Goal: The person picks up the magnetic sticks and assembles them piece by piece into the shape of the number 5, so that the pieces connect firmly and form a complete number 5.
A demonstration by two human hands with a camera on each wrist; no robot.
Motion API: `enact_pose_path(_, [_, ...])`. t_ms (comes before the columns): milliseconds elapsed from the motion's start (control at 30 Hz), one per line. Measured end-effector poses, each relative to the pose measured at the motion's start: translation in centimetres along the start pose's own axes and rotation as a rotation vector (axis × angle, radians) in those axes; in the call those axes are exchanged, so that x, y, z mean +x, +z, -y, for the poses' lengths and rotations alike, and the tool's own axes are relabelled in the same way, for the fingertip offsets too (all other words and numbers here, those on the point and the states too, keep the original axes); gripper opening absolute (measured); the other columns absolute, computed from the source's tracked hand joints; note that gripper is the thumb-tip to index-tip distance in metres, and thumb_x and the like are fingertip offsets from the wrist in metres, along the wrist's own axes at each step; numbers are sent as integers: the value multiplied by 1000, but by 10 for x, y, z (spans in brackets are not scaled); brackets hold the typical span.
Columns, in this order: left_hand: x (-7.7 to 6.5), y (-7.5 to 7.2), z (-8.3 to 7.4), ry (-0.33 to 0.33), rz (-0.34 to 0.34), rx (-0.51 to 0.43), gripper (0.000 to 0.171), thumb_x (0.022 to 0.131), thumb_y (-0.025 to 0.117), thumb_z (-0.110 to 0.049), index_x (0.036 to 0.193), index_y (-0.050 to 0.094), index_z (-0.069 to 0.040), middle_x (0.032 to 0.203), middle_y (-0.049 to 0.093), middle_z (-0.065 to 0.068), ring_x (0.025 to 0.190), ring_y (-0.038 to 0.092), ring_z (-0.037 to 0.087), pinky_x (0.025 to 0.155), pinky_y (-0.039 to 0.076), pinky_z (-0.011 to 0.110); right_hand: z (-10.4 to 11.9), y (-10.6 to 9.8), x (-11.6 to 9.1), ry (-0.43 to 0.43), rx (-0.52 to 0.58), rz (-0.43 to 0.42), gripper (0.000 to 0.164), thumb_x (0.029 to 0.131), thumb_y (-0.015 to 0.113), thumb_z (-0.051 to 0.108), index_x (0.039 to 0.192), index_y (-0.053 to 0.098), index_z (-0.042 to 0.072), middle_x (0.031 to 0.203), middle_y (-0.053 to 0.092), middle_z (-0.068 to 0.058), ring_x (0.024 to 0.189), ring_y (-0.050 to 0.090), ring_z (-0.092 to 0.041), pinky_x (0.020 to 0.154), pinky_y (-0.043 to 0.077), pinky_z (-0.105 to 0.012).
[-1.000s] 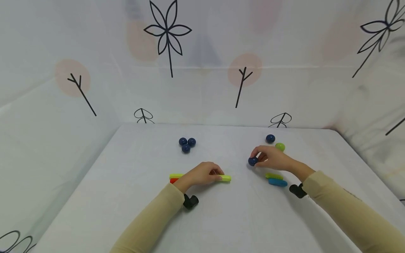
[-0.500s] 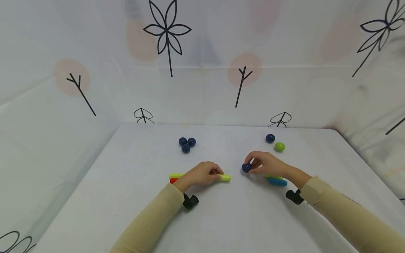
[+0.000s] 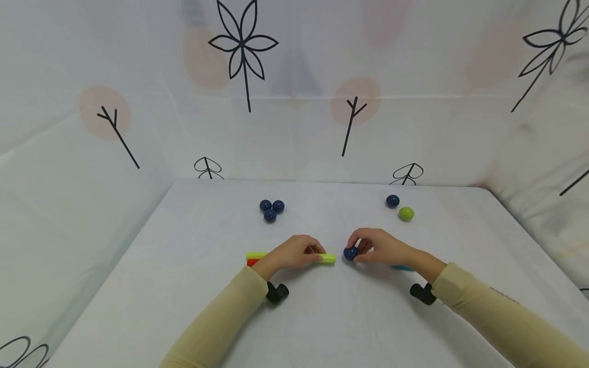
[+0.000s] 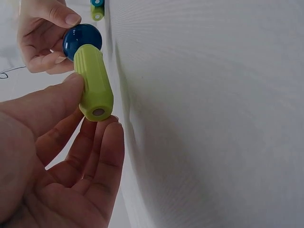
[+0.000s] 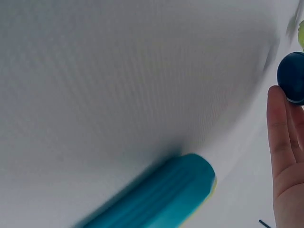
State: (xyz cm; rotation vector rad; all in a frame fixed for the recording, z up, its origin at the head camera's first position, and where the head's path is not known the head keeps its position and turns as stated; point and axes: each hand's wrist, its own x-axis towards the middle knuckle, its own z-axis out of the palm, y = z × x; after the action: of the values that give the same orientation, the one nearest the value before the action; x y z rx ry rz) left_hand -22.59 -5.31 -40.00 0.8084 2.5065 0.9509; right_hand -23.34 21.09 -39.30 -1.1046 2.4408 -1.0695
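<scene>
My left hand (image 3: 292, 252) pinches a yellow-green ribbed stick (image 4: 95, 88) between thumb and fingers, low over the white table. A small metal disc shows in the stick's near end. My right hand (image 3: 384, 247) holds a dark blue ball (image 3: 350, 254) by its fingertips. In the head view a small gap separates the ball from the stick's right end; in the left wrist view the stick overlaps the ball. Beside my left wrist lie another yellow stick (image 3: 255, 255) and a red stick (image 3: 252, 262), both partly hidden.
Three dark blue balls (image 3: 270, 215) sit together at the back left of the table (image 3: 322, 317). Another blue ball (image 3: 392, 201) and a green ball (image 3: 406, 213) lie at the back right. A blue stick (image 5: 161, 194) lies under my right forearm, a yellow-green edge beside it.
My right hand has moved left and toward me with the blue ball, nearing the stick's end. It now covers much of the right-hand sticks. My left hand has stayed put.
</scene>
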Motion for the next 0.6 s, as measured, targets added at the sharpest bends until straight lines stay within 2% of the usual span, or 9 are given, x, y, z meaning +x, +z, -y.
enact_pose_path(600, [2, 0, 1, 22, -1, 4, 17, 89, 64, -18, 104, 69, -12, 89, 61, -8, 79, 52, 8, 74, 44, 21, 10, 15, 2, -8, 53, 26, 28, 80, 72, 5, 104, 58, 7, 103, 60, -6, 84, 63, -17, 74, 52, -29])
